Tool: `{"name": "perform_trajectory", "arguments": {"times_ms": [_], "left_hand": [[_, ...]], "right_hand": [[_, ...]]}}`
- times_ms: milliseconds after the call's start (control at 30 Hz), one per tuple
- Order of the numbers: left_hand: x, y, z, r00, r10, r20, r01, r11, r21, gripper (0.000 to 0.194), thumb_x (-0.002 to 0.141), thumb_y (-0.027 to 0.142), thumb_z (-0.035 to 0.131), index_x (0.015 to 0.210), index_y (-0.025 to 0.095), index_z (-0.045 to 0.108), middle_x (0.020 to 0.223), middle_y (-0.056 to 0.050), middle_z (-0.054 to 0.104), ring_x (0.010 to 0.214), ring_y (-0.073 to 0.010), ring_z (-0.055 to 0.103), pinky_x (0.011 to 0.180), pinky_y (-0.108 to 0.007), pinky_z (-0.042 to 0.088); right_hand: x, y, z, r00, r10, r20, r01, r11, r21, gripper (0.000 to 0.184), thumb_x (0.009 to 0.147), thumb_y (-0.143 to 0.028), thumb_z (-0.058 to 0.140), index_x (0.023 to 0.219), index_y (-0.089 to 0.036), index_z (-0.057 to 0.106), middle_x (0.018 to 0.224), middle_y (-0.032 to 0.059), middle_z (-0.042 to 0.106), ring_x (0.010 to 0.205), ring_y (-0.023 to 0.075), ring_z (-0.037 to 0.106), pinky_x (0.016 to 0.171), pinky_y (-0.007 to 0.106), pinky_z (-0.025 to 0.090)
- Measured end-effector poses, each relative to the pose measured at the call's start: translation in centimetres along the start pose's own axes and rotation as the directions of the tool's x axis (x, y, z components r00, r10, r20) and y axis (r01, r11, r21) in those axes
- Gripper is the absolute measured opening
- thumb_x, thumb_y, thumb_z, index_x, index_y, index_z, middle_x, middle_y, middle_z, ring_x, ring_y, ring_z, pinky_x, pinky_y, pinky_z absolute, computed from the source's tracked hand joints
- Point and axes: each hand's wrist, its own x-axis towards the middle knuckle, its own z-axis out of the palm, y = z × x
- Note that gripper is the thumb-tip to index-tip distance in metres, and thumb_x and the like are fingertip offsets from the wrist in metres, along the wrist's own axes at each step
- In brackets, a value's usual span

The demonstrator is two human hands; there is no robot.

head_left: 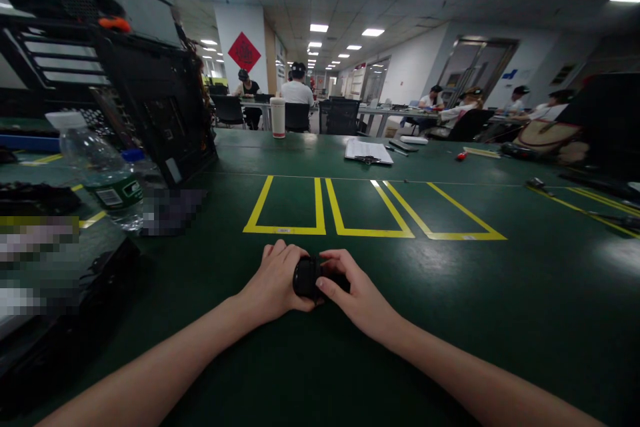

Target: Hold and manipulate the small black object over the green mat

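A small, dark, rounded black object (306, 276) sits between my two hands, low over the green table, in the middle of the head view. My left hand (275, 280) wraps around its left side, with the thumb below and the fingers over the far side. From the right, my right hand (357, 293) curls its thumb and forefinger against the object's right edge. Fingers cover much of the object, and its exact kind cannot be made out.
Yellow tape outlines (370, 233) mark the green table (450, 320) ahead. At left stand a computer chassis (155, 100) and a plastic bottle (107, 173). Farther back are a white cup (277, 117) and a clipboard (369, 151). Several people sit at distant desks.
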Motion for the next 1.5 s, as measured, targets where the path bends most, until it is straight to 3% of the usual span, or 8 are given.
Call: {"name": "perform_trajectory", "arguments": {"times_ms": [300, 433, 633, 867, 967, 1167, 1333, 1500], "left_hand": [[-0.01, -0.05, 0.00, 1.000, -0.003, 0.003, 0.003, 1.000, 0.009, 0.049, 0.060, 0.044, 0.063, 0.097, 0.015, 0.048, 0.094, -0.007, 0.051, 0.084, -0.0234, 0.042, 0.074, -0.037, 0.034], [0.02, 0.02, -0.06, 1.000, 0.003, 0.003, -0.003, 1.000, 0.002, 0.050, 0.060, 0.046, 0.063, 0.097, 0.015, 0.048, 0.095, -0.007, 0.051, 0.084, -0.0235, 0.042, 0.073, -0.037, 0.034], [-0.03, -0.07, -0.01, 1.000, -0.007, 0.004, 0.007, 1.000, -0.015, 0.050, 0.060, 0.044, 0.064, 0.098, 0.016, 0.047, 0.095, -0.006, 0.050, 0.085, -0.0234, 0.042, 0.072, -0.036, 0.035], [-0.04, -0.23, 0.07, 1.000, 0.017, -0.005, -0.016, 1.000, 0.014, 0.049, 0.060, 0.041, 0.064, 0.098, 0.016, 0.047, 0.094, -0.006, 0.051, 0.084, -0.0228, 0.042, 0.073, -0.035, 0.034], [0.03, -0.13, 0.09, 1.000, 0.017, -0.013, -0.017, 1.000, 0.016, 0.049, 0.060, 0.044, 0.063, 0.097, 0.015, 0.047, 0.093, -0.007, 0.052, 0.084, -0.0231, 0.042, 0.072, -0.035, 0.034], [0.05, -0.10, 0.19, 1.000, 0.014, -0.020, -0.014, 1.000, 0.015, 0.051, 0.059, 0.045, 0.063, 0.097, 0.016, 0.048, 0.094, -0.006, 0.052, 0.084, -0.0233, 0.043, 0.072, -0.035, 0.034], [-0.14, -0.16, -0.03, 1.000, 0.003, -0.006, -0.003, 1.000, -0.008, 0.049, 0.060, 0.042, 0.063, 0.098, 0.017, 0.047, 0.095, -0.006, 0.051, 0.083, -0.0229, 0.043, 0.071, -0.034, 0.035], [-0.11, 0.00, -0.16, 1.000, 0.009, -0.011, -0.009, 1.000, -0.006, 0.049, 0.060, 0.045, 0.063, 0.096, 0.016, 0.048, 0.093, -0.006, 0.052, 0.083, -0.0235, 0.043, 0.072, -0.036, 0.034]], "right_hand": [[-0.33, -0.35, -0.50, 0.997, -0.075, 0.013, 0.076, 0.994, -0.073, 0.019, 0.078, -0.028, 0.050, 0.097, -0.024, 0.049, 0.098, -0.0002, 0.052, 0.092, 0.0163, 0.050, 0.082, 0.034, 0.041], [-0.18, -0.32, -0.32, 0.998, -0.058, -0.011, 0.058, 0.998, -0.015, 0.016, 0.081, -0.028, 0.046, 0.095, -0.023, 0.050, 0.096, 0.0001, 0.053, 0.092, 0.0155, 0.051, 0.083, 0.034, 0.042], [-0.03, -0.19, -0.39, 1.000, 0.017, 0.005, -0.017, 1.000, -0.008, 0.024, 0.078, -0.030, 0.049, 0.101, -0.022, 0.048, 0.099, 0.0018, 0.053, 0.093, 0.0170, 0.051, 0.081, 0.035, 0.042], [-0.45, -0.35, -0.45, 0.997, -0.072, -0.005, 0.072, 0.995, -0.071, 0.023, 0.075, -0.028, 0.054, 0.096, -0.024, 0.048, 0.096, -0.0004, 0.052, 0.087, 0.0164, 0.051, 0.077, 0.034, 0.042], [-0.32, -0.32, -0.29, 0.998, -0.063, -0.013, 0.063, 0.998, -0.014, 0.017, 0.079, -0.029, 0.049, 0.094, -0.024, 0.049, 0.096, -0.0005, 0.052, 0.089, 0.0155, 0.051, 0.079, 0.033, 0.042], [-0.21, -0.48, -0.39, 0.999, 0.035, -0.005, -0.035, 0.999, 0.000, 0.026, 0.077, -0.031, 0.051, 0.101, -0.022, 0.048, 0.100, 0.0016, 0.053, 0.094, 0.0169, 0.050, 0.083, 0.035, 0.041], [-0.50, -0.65, -0.61, 0.999, -0.043, 0.005, 0.043, 0.997, -0.061, 0.026, 0.074, -0.028, 0.055, 0.098, -0.023, 0.049, 0.099, 0.0003, 0.052, 0.091, 0.0169, 0.050, 0.079, 0.034, 0.042], [-0.29, -0.35, -0.40, 0.998, -0.060, -0.010, 0.060, 0.998, 0.015, 0.019, 0.079, -0.029, 0.049, 0.097, -0.023, 0.049, 0.098, 0.0003, 0.053, 0.094, 0.0157, 0.050, 0.083, 0.034, 0.041]]}}
